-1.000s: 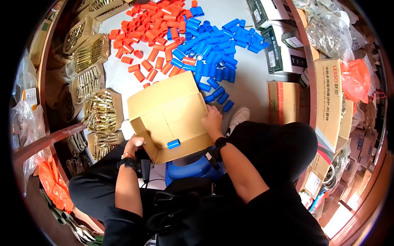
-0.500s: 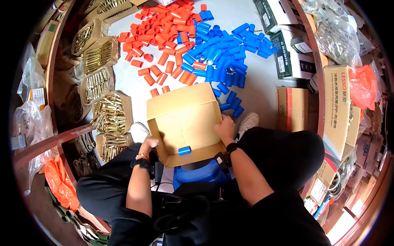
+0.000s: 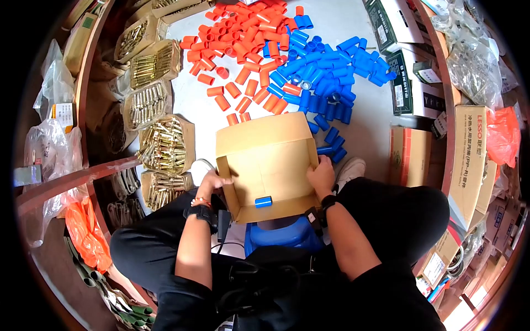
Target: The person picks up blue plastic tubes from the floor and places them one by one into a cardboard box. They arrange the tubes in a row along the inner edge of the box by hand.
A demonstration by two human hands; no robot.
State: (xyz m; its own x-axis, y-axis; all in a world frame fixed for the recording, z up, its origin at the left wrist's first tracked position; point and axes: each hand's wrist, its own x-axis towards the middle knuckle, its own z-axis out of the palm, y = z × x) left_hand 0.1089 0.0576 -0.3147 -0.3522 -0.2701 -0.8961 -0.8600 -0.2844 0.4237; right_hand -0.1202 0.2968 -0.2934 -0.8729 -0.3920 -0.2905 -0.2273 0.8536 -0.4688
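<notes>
An open cardboard box (image 3: 270, 165) is tilted toward me between my knees, its far flap folded outward. One blue pipe fitting (image 3: 264, 202) lies inside near its lower edge. My left hand (image 3: 214, 181) grips the box's left wall, with its fingers over the edge. On the right wall, my right hand (image 3: 322, 174) is closed round the edge. Beyond the box, red fittings (image 3: 251, 88) lie loose on the floor at the left, and blue fittings (image 3: 326, 71) lie in a pile beside them at the right.
Boxes of metal bolts (image 3: 165, 144) line the left side. Green-and-white boxes (image 3: 411, 83) and a red-striped carton (image 3: 409, 157) stand at the right, before a shelf post (image 3: 450, 110). Under the box is a blue stool (image 3: 284, 237). A white shoe (image 3: 351, 171) shows at the right.
The whole view has shifted, so the scene sits further right. My left hand's fingers now reach over the box's left edge. The blue fitting remains inside.
</notes>
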